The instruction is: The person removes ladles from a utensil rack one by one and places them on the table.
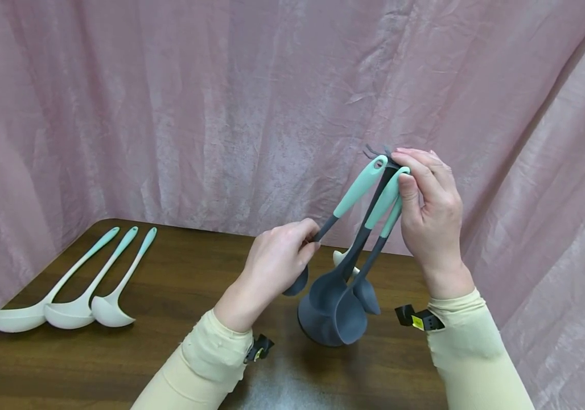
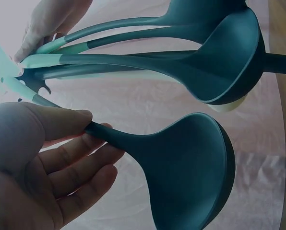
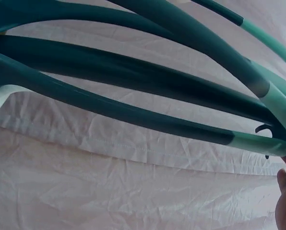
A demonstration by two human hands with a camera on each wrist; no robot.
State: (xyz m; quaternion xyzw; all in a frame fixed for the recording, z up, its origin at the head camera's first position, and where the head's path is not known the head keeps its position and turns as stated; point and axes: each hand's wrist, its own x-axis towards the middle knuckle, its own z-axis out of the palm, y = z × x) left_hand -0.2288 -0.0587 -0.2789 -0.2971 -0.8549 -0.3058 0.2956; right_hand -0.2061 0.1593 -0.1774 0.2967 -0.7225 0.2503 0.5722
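Observation:
My left hand pinches the dark grey shaft of a ladle with a mint handle. Its deep bowl hangs beside the fingers in the left wrist view. At the top of a dark hanging utensil stand, my right hand holds on, thumb by a mint handle end and fingers over the hooks. Several more dark grey utensils with mint handles hang there, among them a ladle in front and a smaller one to the right. The stand's base is hidden behind the bowls.
Three cream ladles with pale mint handles lie side by side on the wooden table at the left: one outermost, one in the middle, one innermost. Another cream utensil shows behind the stand. A pink curtain hangs beyond the table.

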